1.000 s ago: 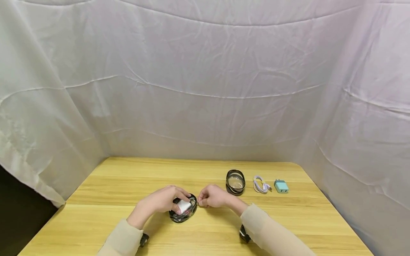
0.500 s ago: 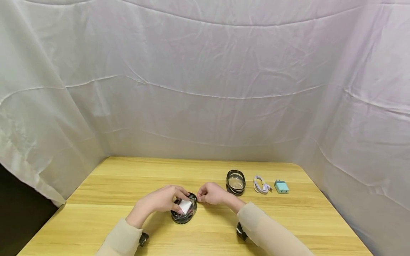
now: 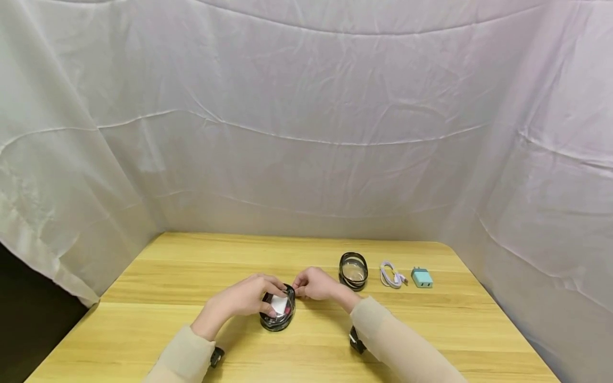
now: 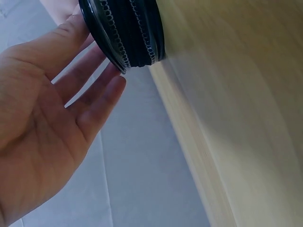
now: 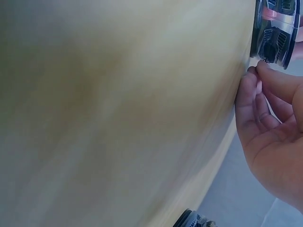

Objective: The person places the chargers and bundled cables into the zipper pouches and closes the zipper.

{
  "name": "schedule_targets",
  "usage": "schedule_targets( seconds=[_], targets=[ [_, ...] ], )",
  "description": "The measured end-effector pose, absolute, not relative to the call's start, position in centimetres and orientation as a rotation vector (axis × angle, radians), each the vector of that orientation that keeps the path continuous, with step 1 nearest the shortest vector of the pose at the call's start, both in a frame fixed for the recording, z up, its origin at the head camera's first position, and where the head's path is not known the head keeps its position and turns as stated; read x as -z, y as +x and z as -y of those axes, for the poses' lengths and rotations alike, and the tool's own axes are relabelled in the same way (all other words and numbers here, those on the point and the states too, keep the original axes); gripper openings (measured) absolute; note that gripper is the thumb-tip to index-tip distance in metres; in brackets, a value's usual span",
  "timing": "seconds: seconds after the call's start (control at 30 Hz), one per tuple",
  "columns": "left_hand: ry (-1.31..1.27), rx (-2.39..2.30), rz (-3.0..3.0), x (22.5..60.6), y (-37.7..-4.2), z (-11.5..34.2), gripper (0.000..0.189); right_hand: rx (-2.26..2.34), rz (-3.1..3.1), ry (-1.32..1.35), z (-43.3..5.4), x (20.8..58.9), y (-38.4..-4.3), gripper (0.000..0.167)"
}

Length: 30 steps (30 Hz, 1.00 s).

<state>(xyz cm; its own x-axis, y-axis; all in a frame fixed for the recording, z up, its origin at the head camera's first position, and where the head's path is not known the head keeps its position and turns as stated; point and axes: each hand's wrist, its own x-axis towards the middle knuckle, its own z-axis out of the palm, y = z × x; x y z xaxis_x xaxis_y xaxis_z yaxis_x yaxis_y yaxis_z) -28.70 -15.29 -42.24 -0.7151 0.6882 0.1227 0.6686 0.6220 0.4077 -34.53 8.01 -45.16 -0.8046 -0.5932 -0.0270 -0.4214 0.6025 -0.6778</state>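
Observation:
A small oval see-through pouch point(image 3: 283, 317) with black trim stands on the table in the head view. Through its clear side show a white thing point(image 3: 279, 304) and a bit of pink. My left hand point(image 3: 246, 298) grips the pouch from its left, thumb in front and fingers over the top. In the left wrist view, zipper teeth run round the wall of the pouch point(image 4: 132, 33). At its right end my right hand point(image 3: 315, 283) pinches with thumb and forefinger. The right wrist view shows those fingertips at the zipper, apparently on its pull, mostly hidden.
Behind and to the right stands a second clear pouch point(image 3: 353, 272) with black trim. Beside it lie a coiled pale lilac cable point(image 3: 392, 275) and a turquoise plug charger point(image 3: 422, 277). Grey-white cloth point(image 3: 306, 133) hangs round the wooden table point(image 3: 143, 319).
My right hand has moved slightly away from me along the pouch's right end. The pouch has shifted a little to the right and turned, with my left hand staying on it.

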Motion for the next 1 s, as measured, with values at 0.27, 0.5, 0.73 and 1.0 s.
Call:
schedule_targets(
  seconds=[0.27,0.5,0.73,1.0],
  targets=[
    [1.127,-0.654,-2.796,42.58,-28.76,15.29,0.039,0.988,-2.587,-0.856,-8.24,45.52,-34.53,0.009],
    [1.09,-0.651,-2.798,42.57,-28.7,15.24,0.036,0.983,-2.575,-0.861,-8.46,45.42,-34.36,0.01],
    [1.115,-0.658,-2.804,42.31,-28.64,15.12,0.035,0.96,-2.585,-0.858,-8.78,45.28,-34.2,0.012],
    [1.114,-0.647,-2.808,42.42,-28.58,15.09,0.035,0.933,-2.585,-0.872,-9.02,45.23,-33.74,0.012]
  ],
)
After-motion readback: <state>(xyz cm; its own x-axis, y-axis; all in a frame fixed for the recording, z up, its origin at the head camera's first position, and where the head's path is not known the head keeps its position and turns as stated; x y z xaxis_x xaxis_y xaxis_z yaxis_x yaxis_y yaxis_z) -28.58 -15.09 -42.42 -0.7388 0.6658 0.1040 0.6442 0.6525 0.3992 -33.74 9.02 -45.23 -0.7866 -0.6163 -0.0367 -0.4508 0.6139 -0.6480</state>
